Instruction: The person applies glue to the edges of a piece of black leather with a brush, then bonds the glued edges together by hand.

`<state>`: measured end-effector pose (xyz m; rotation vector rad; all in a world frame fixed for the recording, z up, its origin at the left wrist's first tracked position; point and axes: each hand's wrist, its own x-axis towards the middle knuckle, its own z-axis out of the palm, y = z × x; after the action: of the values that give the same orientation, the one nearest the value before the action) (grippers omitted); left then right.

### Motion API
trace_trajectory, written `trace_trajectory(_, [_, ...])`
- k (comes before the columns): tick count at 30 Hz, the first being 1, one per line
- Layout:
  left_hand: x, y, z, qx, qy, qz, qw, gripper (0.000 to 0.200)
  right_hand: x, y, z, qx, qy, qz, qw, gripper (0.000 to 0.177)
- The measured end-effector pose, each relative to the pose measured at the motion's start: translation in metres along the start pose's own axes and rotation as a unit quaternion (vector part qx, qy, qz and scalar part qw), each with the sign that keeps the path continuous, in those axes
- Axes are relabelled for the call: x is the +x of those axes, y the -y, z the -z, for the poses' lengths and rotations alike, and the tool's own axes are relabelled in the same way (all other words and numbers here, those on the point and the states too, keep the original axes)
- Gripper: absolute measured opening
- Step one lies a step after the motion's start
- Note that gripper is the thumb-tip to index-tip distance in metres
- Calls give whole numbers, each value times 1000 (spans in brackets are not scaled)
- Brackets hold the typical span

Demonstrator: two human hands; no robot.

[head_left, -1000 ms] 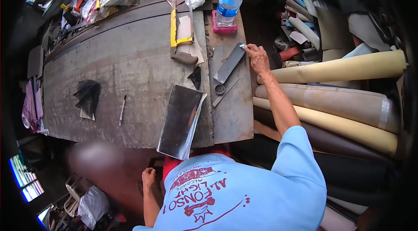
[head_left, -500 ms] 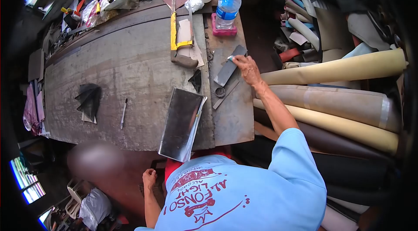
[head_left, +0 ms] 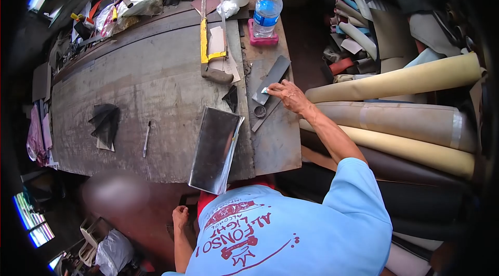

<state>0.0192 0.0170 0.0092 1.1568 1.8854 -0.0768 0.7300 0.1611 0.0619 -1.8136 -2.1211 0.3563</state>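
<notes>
Fingers (head_left: 275, 88) of right hand (head_left: 291, 97) pinching white piece (head_left: 264, 90) on grey bar (head_left: 273, 74), left hand (head_left: 180, 216) half-curled, contents unclear

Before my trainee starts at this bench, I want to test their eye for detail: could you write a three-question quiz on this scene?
1. Multiple choice: Which hand pinches the small white piece at the flat, dark-grey rectangular bar?
A) left
B) right
C) both

2. True or false: The clear plastic bottle with a blue label is lying on its side.

3. Open: What lies between the thin, dark folded sheet and the black-covered rectangular booklet?

Key:
1. B, the right hand.
2. False; it stands upright on a bright pink base.
3. A slim white pen.
</notes>
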Motion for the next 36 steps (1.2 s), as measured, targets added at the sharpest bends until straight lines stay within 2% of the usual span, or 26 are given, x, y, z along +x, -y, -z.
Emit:
trace_trajectory(1, [-2,0,1,-1,4,5,1000,19,-1,2,3,10,25,7,1000,46])
trace_trajectory(4, [-4,-14,6,-8,7,12,1000,20,17,-43,16,-59,-159,-110,979,46])
trace_trajectory(7, [-12,-33,10,-8,4,4,1000,20,21,-35,0,-85,-127,-153,976,45])
trace_trajectory(9, [-7,-25,11,-3,-1,-5,1000,19,2,10,-18,-24,-57,-69,996,45])
trace_trajectory(12, [-7,-26,8,2,-4,10,1000,19,-9,53,-10,-21,21,-24,999,42])
trace_trajectory(15, [-6,-22,10,-6,-7,20,1000,20,-10,44,3,145,-76,-102,981,42])
trace_trajectory(16, [-9,-20,6,-9,-7,21,1000,20,-10,40,5,225,-74,-174,956,42])
trace_trajectory(18, [-8,-20,7,-9,-11,18,1000,20,-8,32,5,376,-76,-312,869,41])
trace_trajectory(19, [-6,-14,4,-6,-10,16,1000,21,-9,28,0,373,-76,-333,862,40])
trace_trajectory(22, [-4,-4,1,1,-4,12,1000,20,-11,19,-19,214,-124,-244,938,36])
trace_trajectory(25, [-1,5,0,-3,10,8,1000,18,-15,28,-31,94,-134,-181,970,35])
trace_trajectory(28, [0,13,-1,-7,0,14,1000,19,-6,19,-37,-5,-92,-202,975,35])
trace_trajectory(29, [-1,14,-2,-5,-7,16,1000,19,4,3,-31,-32,-97,-235,967,34])
trace_trajectory(30, [-10,6,2,0,-11,18,1000,19,13,-13,-22,-40,-126,-252,959,31])
trace_trajectory(32, [-10,1,2,-5,-17,16,1000,19,24,-42,-6,-80,-119,-271,952,31])
trace_trajectory(35, [-9,8,0,-19,-23,15,999,18,16,-36,-4,-28,-136,-246,959,31])
trace_trajectory(36, [-13,5,-1,-17,-25,15,999,18,10,-12,-4,-9,-125,-242,962,33])
